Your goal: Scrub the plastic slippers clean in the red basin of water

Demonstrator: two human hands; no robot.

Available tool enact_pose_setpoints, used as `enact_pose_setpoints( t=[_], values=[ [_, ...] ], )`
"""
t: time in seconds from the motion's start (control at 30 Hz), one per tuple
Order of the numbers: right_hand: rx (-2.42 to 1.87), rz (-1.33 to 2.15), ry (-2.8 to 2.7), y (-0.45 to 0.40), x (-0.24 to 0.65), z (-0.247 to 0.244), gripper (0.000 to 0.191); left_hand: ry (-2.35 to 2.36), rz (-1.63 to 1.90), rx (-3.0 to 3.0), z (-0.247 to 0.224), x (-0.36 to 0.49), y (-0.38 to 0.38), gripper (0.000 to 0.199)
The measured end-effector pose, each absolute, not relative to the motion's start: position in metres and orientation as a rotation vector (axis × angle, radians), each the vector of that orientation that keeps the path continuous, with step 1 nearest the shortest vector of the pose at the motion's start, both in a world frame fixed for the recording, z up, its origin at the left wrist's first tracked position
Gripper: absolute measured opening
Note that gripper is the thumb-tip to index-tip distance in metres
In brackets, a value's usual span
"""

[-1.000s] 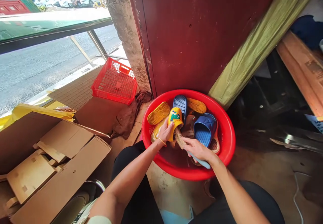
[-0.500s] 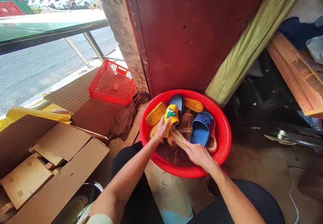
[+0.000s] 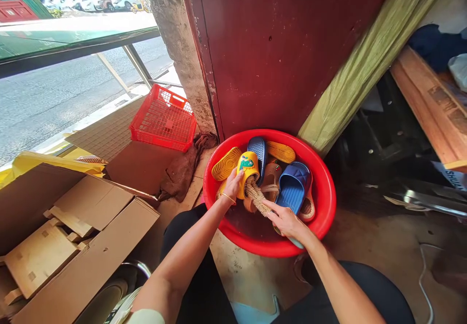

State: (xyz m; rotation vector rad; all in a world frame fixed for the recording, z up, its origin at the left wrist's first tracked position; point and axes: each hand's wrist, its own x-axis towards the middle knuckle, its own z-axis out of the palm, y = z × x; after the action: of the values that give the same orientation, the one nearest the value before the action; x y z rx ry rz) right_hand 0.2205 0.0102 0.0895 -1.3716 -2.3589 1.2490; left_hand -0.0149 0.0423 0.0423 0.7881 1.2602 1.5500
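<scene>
A large red basin point(image 3: 330, 202) holds dark water and several slippers. My left hand point(image 3: 232, 186) is closed on a yellow slipper point(image 3: 248, 161) with a green figure on its strap. In my right hand point(image 3: 286, 221) is a brush point(image 3: 259, 198) with pale bristles; its bristled head reaches into the yellow slipper's opening, and a bit of light blue handle shows under the palm. A blue slipper point(image 3: 292, 188) lies just right of the brush. Behind are a dark blue slipper point(image 3: 257, 151), yellow soles point(image 3: 280, 152) and a brown sandal point(image 3: 270, 175).
Left of the basin are a red crate point(image 3: 164, 119), a brown cloth point(image 3: 178, 175) and an open cardboard box point(image 3: 105, 246) with wooden pieces. A dark red door point(image 3: 292, 61) stands behind the basin. Wooden boards point(image 3: 430, 105) are at right.
My right hand has shifted slightly with the brush, and some of its light blue handle now shows. My left hand keeps its hold on the yellow slipper. The view has shifted slightly.
</scene>
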Motion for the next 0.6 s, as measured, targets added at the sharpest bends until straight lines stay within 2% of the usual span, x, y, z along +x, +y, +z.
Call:
enact_pose_setpoints(
  t=[0.13, 0.37, 0.6],
  values=[
    [-1.445, 1.328, -2.271, 0.014, 0.2, 0.085, 0.052, 1.325, 1.532, 0.86, 0.043, -0.011, 0.041, 0.051],
    [-1.465, 1.07, -2.274, 0.029, 0.174, 0.077, 0.05, 1.332, 1.527, 0.97, 0.042, -0.008, 0.04, 0.055],
    [-1.406, 1.777, -2.253, 0.022, 0.195, 0.108, 0.051, 1.352, 1.489, 1.07, 0.034, -0.009, 0.039, 0.055]
  ],
)
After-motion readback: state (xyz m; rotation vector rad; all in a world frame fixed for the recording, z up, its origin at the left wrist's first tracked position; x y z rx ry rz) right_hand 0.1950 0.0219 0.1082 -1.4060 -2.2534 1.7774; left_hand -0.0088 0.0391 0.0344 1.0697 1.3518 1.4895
